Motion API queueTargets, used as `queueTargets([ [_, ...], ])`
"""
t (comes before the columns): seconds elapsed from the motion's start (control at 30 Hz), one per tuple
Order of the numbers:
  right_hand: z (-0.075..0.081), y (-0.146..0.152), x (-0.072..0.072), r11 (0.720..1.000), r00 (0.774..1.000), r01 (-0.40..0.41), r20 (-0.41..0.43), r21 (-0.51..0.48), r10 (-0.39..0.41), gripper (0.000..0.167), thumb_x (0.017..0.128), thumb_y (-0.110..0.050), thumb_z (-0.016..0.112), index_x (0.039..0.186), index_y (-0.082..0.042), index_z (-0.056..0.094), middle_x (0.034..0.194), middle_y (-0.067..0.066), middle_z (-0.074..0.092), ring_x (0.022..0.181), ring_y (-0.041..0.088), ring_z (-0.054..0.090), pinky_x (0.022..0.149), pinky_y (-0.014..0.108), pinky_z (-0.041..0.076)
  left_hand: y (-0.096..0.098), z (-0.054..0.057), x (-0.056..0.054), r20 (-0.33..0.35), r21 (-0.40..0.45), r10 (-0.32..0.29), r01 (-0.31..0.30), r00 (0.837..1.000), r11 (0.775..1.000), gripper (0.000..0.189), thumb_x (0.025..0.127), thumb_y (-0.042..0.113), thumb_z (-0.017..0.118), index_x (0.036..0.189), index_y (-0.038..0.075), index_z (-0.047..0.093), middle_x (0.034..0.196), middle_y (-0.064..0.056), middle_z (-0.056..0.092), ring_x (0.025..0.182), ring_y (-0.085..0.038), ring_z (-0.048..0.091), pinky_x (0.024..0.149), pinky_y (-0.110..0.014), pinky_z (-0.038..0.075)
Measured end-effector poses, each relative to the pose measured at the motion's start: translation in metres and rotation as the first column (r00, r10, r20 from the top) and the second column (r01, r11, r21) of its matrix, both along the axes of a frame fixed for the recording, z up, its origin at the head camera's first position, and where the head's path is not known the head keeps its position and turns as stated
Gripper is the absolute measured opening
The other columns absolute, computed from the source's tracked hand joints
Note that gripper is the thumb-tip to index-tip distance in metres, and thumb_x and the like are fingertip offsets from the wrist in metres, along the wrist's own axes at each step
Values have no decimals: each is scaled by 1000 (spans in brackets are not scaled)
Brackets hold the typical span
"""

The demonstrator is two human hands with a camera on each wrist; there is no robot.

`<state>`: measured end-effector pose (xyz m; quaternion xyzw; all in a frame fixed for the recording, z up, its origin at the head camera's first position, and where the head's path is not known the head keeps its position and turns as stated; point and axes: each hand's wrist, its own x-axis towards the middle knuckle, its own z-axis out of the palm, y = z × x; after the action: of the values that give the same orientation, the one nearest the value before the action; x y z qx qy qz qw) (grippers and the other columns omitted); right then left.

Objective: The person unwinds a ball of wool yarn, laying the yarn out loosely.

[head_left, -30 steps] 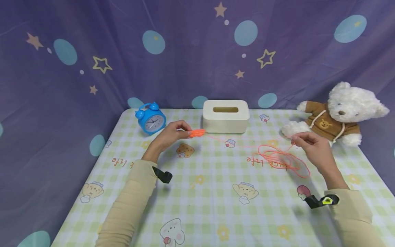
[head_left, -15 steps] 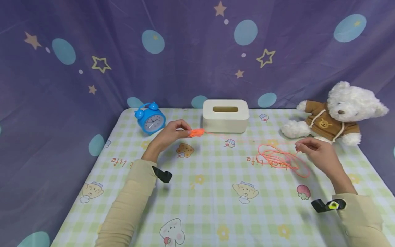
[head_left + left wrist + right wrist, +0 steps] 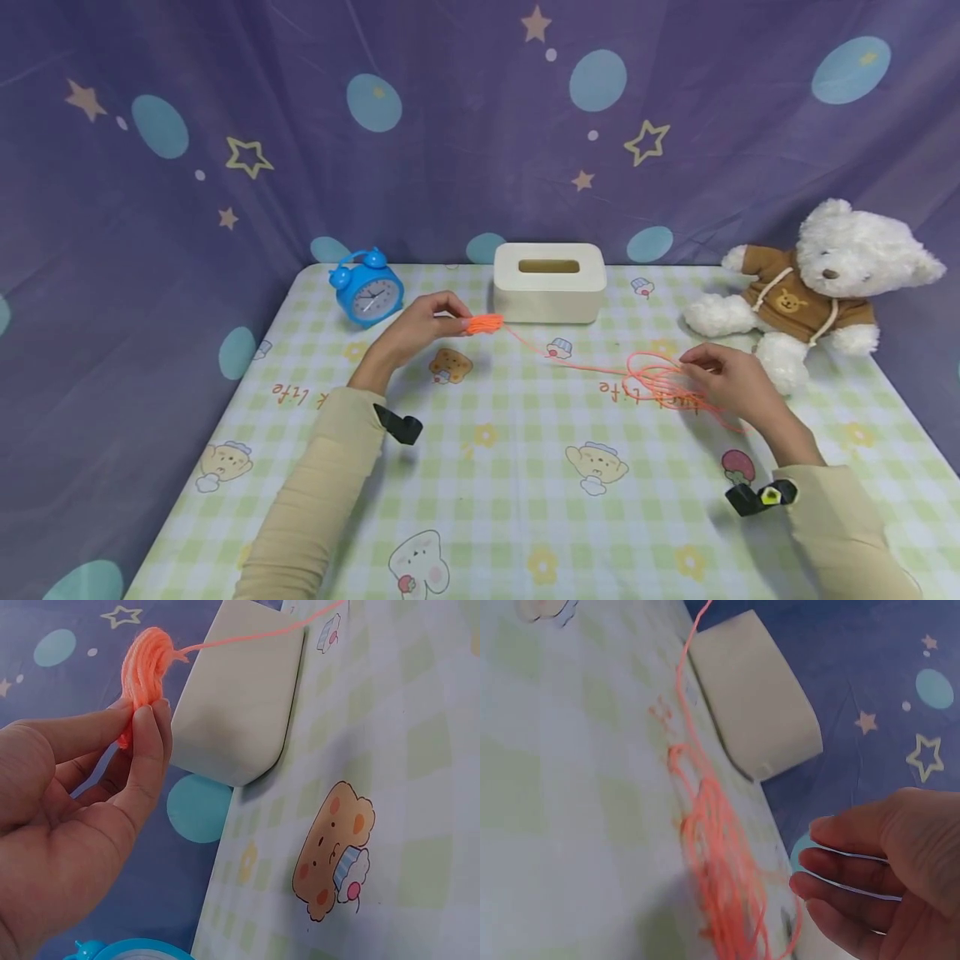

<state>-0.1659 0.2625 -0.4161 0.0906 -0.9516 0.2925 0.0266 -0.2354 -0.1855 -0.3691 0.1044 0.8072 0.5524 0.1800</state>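
My left hand (image 3: 431, 323) pinches a small folded bundle of orange yarn (image 3: 150, 664) between thumb and fingertips, held up in front of the tissue box. From the bundle a single strand (image 3: 247, 637) runs right and down to a loose tangle of the same yarn (image 3: 652, 383) on the tablecloth. My right hand (image 3: 731, 379) hovers beside that tangle, overlapping its right part in the head view. In the right wrist view its fingers (image 3: 847, 889) are loosely bent, apart from the thumb, with nothing between them.
A cream tissue box (image 3: 547, 304) stands at the back middle. To its left is a blue alarm clock (image 3: 367, 292). A white teddy bear (image 3: 783, 358) in a brown hoodie sits at the right. Behind the checked tablecloth (image 3: 517, 517) hangs a purple curtain (image 3: 465, 183).
My right hand has let go of the strand and moved left and down toward the tangle. The strand now sags lower across the cloth. My left hand stays nearly still with the bundle.
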Motion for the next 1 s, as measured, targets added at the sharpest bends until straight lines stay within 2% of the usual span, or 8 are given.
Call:
queueTargets([
  [0.07, 2, -7, -3, 1000, 999, -10, -38, -21, 10, 16, 93, -17, 64, 102, -5, 69, 96, 14, 71, 85, 31, 67, 71, 42, 54, -1, -5, -3, -4, 10, 1, -1, 1000, 1000, 13, 95, 12, 60, 105, 4, 60, 108, -13, 60, 105, -38, 61, 96, -47, 48],
  [0.2, 6, -26, -12, 997, 995, -37, -99, -71, 30, 15, 91, -14, 65, 102, -4, 69, 97, 13, 70, 87, 31, 67, 75, 41, 55, 0, -8, -4, -13, 26, 0, 0, 1000, 1000, 10, 94, 12, 60, 102, 5, 60, 108, -14, 59, 107, -43, 59, 98, -53, 45],
  [0.4, 6, -64, -26, 983, 993, -80, -94, -167, 65, 20, 92, -16, 64, 108, -3, 66, 102, 13, 69, 91, 28, 65, 81, 43, 53, 1, -4, 0, -13, 11, 1, -1, 1000, 1000, 14, 94, 15, 61, 104, 5, 60, 107, -12, 61, 108, -41, 59, 97, -49, 47],
  [0.53, 7, -93, -34, 966, 989, -131, -90, -222, 113, 22, 92, -16, 65, 110, -4, 65, 103, 12, 69, 93, 26, 65, 82, 43, 54, 2, -5, -1, -19, 12, -2, 2, 1000, 1000, 16, 94, 14, 61, 106, 4, 60, 107, -12, 61, 102, -33, 62, 94, -44, 49],
  [0.63, 4, -116, -38, 949, 979, -190, -121, -251, 164, 22, 90, -13, 67, 109, -3, 65, 103, 13, 69, 92, 27, 66, 81, 42, 54, 4, -5, -1, -27, 11, -11, 11, 1000, 1000, 14, 94, 14, 61, 105, 5, 61, 108, -11, 60, 99, -29, 63, 93, -43, 50],
  [0.77, -3, -145, -41, 920, 961, -267, -156, -288, 230, 22, 88, -8, 68, 108, 1, 65, 103, 15, 69, 92, 28, 67, 80, 43, 55, 7, -3, -1, -42, 14, -21, 21, 999, 1000, 10, 94, 13, 61, 101, 6, 61, 110, -11, 59, 101, -32, 62, 94, -48, 49],
  [0.87, -10, -164, -43, 908, 956, -285, -155, -308, 248, 24, 88, -7, 69, 109, 2, 65, 104, 16, 69, 94, 29, 67, 81, 42, 55, 9, -2, -1, -50, 14, -22, 22, 999, 1000, 9, 94, 13, 61, 100, 7, 61, 111, -11, 59, 100, -30, 62, 94, -49, 48],
  [1.0, -16, -184, -47, 905, 961, -269, -155, -328, 230, 26, 88, -11, 69, 112, 0, 66, 107, 15, 69, 97, 28, 67, 84, 40, 55, 11, -1, 0, -48, 13, -20, 21, 999, 1000, 9, 94, 12, 61, 100, 6, 60, 111, -11, 58, 98, -26, 62, 93, -47, 50],
])
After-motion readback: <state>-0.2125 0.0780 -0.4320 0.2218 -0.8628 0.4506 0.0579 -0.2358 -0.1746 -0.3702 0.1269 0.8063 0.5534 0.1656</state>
